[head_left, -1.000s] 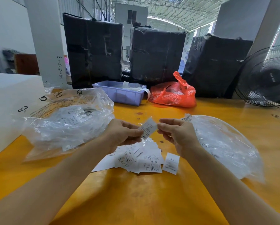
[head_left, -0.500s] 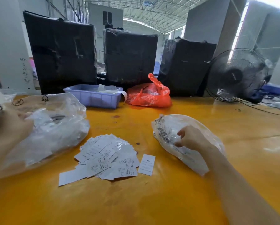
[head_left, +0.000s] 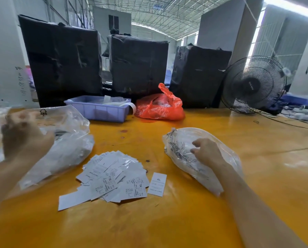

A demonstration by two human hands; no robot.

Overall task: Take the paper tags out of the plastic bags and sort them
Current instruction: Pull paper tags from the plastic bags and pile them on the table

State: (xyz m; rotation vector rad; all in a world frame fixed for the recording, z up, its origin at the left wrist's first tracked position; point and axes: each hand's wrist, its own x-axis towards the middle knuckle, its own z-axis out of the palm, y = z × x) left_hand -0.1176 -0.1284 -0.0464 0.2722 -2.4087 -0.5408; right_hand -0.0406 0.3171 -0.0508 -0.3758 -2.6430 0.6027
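Over at about 9 o'clock the left hand (head_left: 24, 138) is up above the big clear plastic bag (head_left: 69, 140), motion-blurred, fingers loosely curled with the back of the hand toward the camera. Can't tell whether it's got anything pinched in there. Forearm comes in low from the bottom left corner.

At roughly 3 o'clock the right hand (head_left: 206, 152) sits on top of the smaller clear bag (head_left: 185, 158), fingers spread a bit and bent down onto the plastic, nothing really clamped as far as I can see, more resting/pressing than grabbing. That bag has dark print running down its left side, too crumpled to read.

Dead centre, around 6 o'clock between the two bags, is the fanned pile of paper tags (head_left: 112, 178) on the orange table (head_left: 167, 221). One single tag (head_left: 157, 184) lies just to the right of the pile, and it reads "XL". A couple in the pile show "XL" upside down too; the rest of the print is too small. Too many overlapping to count.

The big bag has a little recycling-type triangle symbol near its top.

Count at 12 o'clock: three black wrapped bundles (head_left: 139, 63), one lavender bin (head_left: 96, 110), one red bag (head_left: 160, 108), and one black fan (head_left: 253, 85) at about 2 o'clock.
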